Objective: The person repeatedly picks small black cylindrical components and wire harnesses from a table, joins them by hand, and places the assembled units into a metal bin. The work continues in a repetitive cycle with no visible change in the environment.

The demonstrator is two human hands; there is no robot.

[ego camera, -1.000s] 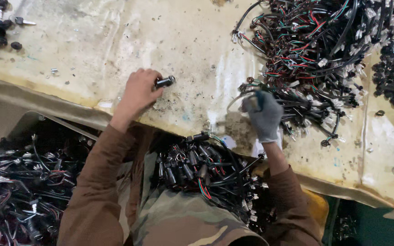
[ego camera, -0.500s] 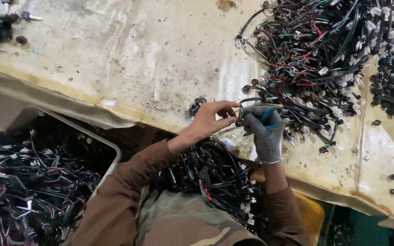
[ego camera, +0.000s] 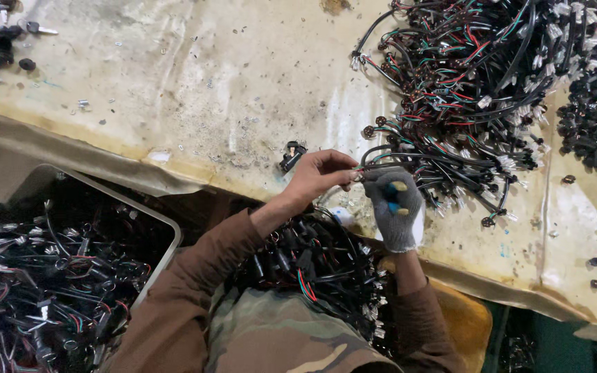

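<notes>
At tabletop (ego camera: 195, 103) centre | our bare left hand (ego camera: 319, 176) pinches a thin black cable end (ego camera: 374, 153) | gloved right hand (ego camera: 396, 204) clenched on a small tool | harness pile (ego camera: 478, 90) at 2 o'clock | cable light, limp, snag-prone; we would hold by the connector.

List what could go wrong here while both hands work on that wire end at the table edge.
1. The left hand is bare, and its fingers pinch a wire end right beside the gloved right hand; a sharp tip might prick it.
2. The wire leads into the tangled harness pile; pulling could drag others along.
3. The small black connector lies near the table edge and might get knocked off.
</notes>
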